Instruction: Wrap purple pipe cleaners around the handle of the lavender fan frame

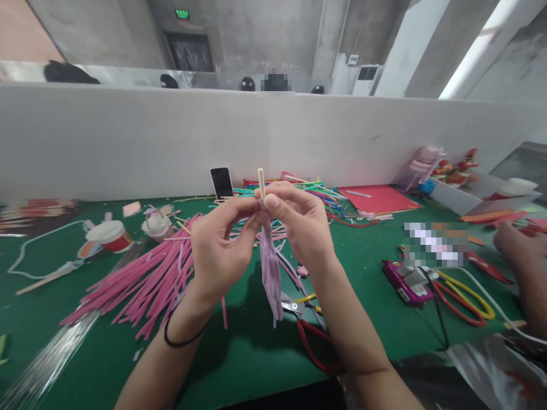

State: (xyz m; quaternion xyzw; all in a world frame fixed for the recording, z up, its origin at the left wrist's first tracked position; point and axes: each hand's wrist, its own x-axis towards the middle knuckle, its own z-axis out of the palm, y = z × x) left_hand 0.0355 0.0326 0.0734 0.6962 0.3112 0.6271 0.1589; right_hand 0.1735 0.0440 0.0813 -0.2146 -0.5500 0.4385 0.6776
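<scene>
In front of me, a bundle of lilac fuzzy stems (pixel 270 273), which look like pipe cleaners, hangs downward from a pale round stick (pixel 261 181) that points up. My left hand (pixel 222 245) pinches the place where stick and stems meet, thumb and forefinger closed. From the other side, my right hand (pixel 305 228) grips the same joint, its thumb against the base of the stick. The fingertips partly hide the joint. Below the right wrist lies a cutting tool (pixel 294 307) with a metal head and red handle. Pink fuzzy stems (pixel 141 279) lie to the left.
A phone (pixel 222 183) leans against the white partition (pixel 171 136). Multicoloured stems (pixel 333 205) and red sheets (pixel 380 198) lie behind my hands. Paper cup (pixel 111 236) stands left; a purple power strip (pixel 405 283) lies right. Another person's hand (pixel 519 250) is at the right edge.
</scene>
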